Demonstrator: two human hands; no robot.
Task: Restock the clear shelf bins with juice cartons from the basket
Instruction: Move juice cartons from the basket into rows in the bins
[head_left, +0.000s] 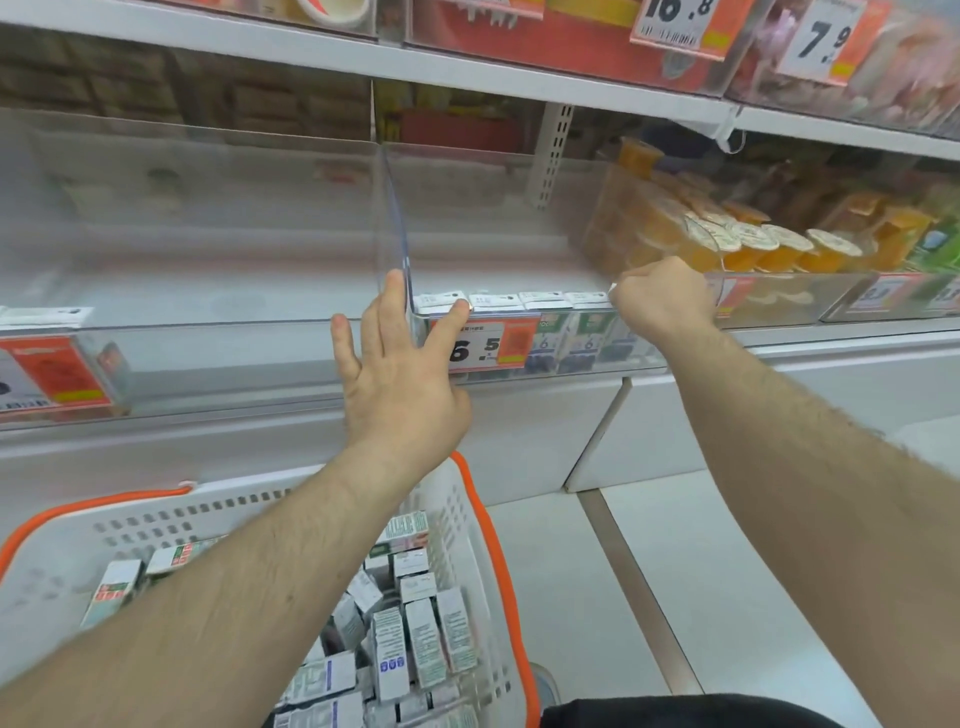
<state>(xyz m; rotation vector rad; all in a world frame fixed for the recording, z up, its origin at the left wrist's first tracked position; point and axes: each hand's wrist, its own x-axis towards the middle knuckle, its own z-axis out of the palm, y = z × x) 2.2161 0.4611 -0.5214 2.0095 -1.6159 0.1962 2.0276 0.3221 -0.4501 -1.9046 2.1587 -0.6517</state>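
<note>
A clear shelf bin (519, 218) holds a front row of several small juice cartons (545, 332), white tops up, behind its front wall. My left hand (400, 374) has straight fingers resting on the bin's front left corner, where a clear divider (395, 218) rises. My right hand (662, 299) is curled at the right end of the carton row, its fingers around the top of a carton that is mostly hidden. Below, a white basket (457, 519) with orange handles holds several loose juice cartons (415, 644).
The clear bin to the left (182, 234) shows only a red price tag (57, 369). Orange jelly cups (727, 239) fill the bin on the right. Price tags hang from the upper shelf (675, 26). White cabinet fronts and pale floor lie below.
</note>
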